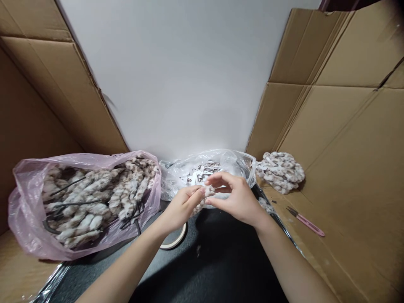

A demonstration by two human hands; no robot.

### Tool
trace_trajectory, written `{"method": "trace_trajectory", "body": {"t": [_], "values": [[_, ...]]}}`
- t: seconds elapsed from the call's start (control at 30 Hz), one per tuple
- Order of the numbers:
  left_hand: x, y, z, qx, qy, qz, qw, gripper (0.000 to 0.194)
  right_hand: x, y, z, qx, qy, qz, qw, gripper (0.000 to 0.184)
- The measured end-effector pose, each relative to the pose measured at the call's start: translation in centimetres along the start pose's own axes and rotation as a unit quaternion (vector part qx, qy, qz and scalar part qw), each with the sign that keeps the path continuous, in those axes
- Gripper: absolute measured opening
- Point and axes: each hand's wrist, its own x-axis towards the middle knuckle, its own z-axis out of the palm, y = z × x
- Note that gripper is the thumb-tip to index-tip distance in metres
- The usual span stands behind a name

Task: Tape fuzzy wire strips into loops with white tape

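Observation:
My left hand (184,206) is closed, pinching a fluffy white-and-brown fabric strip (209,192) between thumb and fingers. Part of the strip hangs below that hand, and the rest is hidden in the grip. At the strip's upper end, my right hand (236,200) has thumb and fingers curved apart around the tip, with a gap between them. Whether a fingertip touches the tip is hard to see. Just behind both hands lies a clear plastic bag (172,181) with white and dark scraps (203,171) on it.
On the left, a pink plastic bag (23,210) holds many fluffy strips (91,193) and black cords. A tape roll (176,244) rests on the black surface (221,252). Rightward are a fluffy bundle (280,171) and a pink-handled cutting tool (306,221). Cardboard walls (350,139) flank both sides.

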Motion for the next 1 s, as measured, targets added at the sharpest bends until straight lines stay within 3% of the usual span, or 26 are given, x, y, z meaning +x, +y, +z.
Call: {"method": "trace_trajectory", "body": {"t": [0.1,0.27,0.33,0.57,0.7,0.83,1.0], "values": [[0.0,0.1,0.1,0.023,0.025,0.007,0.999,0.038,0.0,-0.5,-1.0,0.004,-0.002,0.018,1.0,0.042],[-0.3,0.4,0.3,0.04,0.014,0.017,0.999,0.036,-0.3,-1.0,-0.7,-0.026,-0.005,0.006,1.0,0.011],[-0.3,0.4,0.3,0.037,0.014,0.018,0.999,0.036,-0.3,-0.9,-0.2,-0.017,0.001,0.009,1.0,0.008],[-0.6,0.4,0.2,0.013,0.003,0.051,0.999,0.037,0.1,0.4,0.5,0.188,-0.02,0.117,0.975,0.016],[-0.7,0.4,-0.1,0.014,-0.023,0.049,0.998,0.038,0.4,1.2,0.7,0.253,-0.04,0.136,0.957,0.024],[-0.8,0.9,-0.1,0.018,-0.046,0.041,0.998,0.039,0.5,1.4,1.2,0.236,-0.046,0.11,0.964,0.02],[-0.7,0.7,0.3,-0.016,-0.045,0.019,0.999,0.041,0.5,1.3,1.6,0.133,-0.04,0.024,0.99,0.008]]}}
